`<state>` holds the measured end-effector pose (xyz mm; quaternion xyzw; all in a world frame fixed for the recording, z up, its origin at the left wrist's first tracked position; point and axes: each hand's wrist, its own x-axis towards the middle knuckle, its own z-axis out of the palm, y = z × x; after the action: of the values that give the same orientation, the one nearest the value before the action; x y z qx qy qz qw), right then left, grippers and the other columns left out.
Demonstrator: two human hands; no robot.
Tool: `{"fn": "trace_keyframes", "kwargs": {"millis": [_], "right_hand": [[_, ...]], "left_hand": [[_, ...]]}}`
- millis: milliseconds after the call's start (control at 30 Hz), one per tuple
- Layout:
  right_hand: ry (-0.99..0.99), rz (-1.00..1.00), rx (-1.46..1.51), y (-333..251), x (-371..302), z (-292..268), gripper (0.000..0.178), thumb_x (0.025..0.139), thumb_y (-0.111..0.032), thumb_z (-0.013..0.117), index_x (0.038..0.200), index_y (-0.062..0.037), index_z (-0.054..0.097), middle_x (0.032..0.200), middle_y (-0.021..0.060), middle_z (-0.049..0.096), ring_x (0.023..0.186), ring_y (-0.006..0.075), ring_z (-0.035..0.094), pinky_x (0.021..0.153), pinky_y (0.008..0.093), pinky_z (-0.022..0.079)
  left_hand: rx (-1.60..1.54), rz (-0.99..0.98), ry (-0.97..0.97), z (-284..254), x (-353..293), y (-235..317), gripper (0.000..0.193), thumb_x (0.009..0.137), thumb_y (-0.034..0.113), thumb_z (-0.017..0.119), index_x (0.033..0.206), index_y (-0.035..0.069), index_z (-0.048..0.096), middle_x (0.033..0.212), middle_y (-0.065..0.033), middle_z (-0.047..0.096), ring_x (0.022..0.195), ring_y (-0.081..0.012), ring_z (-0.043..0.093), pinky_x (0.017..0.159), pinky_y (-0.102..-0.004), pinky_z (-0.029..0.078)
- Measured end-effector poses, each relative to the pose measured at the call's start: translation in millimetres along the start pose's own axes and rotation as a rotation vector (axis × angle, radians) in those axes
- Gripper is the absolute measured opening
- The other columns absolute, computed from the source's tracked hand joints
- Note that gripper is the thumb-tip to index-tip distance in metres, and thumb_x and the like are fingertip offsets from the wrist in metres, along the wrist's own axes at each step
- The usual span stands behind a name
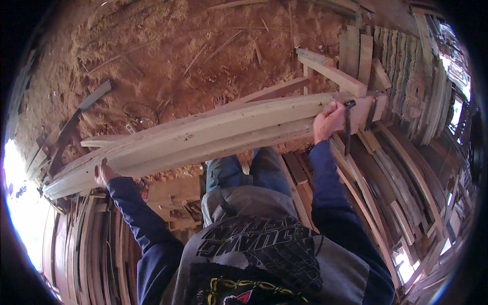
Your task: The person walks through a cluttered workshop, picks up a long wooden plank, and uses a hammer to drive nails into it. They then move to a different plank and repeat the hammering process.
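A long pale wooden plank (203, 134) lies slantwise in front of me, rising to the right, on or against other timber. Near its left end, my left hand (105, 174) rests against the near side with its fingers apart, holding nothing that shows. Toward the right end, my right hand (329, 121) is closed over the plank's surface. Whatever its fingers hold, if anything, is hidden. Just right of that hand, a dark bar-like tool (347, 129) with a short crosspiece on top hangs down past the near edge; I cannot tell whether the hand touches it.
Short wooden beams (335, 76) meet the plank's far right end. Stacked boards (401, 178) stand on the right, and more boards (89, 244) at the lower left. Sawdust (168, 56) and scraps cover the ground beyond. A wooden box (175, 195) sits near my legs.
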<state>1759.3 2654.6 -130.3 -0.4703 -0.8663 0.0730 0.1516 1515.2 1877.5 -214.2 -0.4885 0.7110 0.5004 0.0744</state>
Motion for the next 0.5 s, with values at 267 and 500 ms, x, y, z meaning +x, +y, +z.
{"fn": "trace_keyframes", "kwargs": {"millis": [267,500], "right_hand": [[0.055,0.151,0.234,18.1,-14.5,23.2,0.029,0.110,-0.022,0.043,0.118,0.0050,0.049,0.111,0.0238,0.056,0.100,0.0385,0.057,0.089,0.0470,0.046],[0.099,0.116,0.353,29.5,-16.6,30.9,0.030,0.110,-0.025,0.042,0.118,0.0034,0.050,0.112,0.0229,0.057,0.100,0.0375,0.057,0.089,0.0450,0.046]], "left_hand": [[0.314,0.483,0.544,101.3,-161.4,12.0,0.061,0.085,0.024,0.083,0.135,0.008,0.052,0.124,-0.0176,0.057,0.106,-0.0317,0.060,0.088,-0.0461,0.055],[0.374,1.141,0.168,231.8,-333.3,-8.5,0.053,0.088,0.015,0.077,0.135,0.003,0.057,0.116,-0.0133,0.062,0.101,-0.0257,0.058,0.090,-0.0390,0.049]]}}
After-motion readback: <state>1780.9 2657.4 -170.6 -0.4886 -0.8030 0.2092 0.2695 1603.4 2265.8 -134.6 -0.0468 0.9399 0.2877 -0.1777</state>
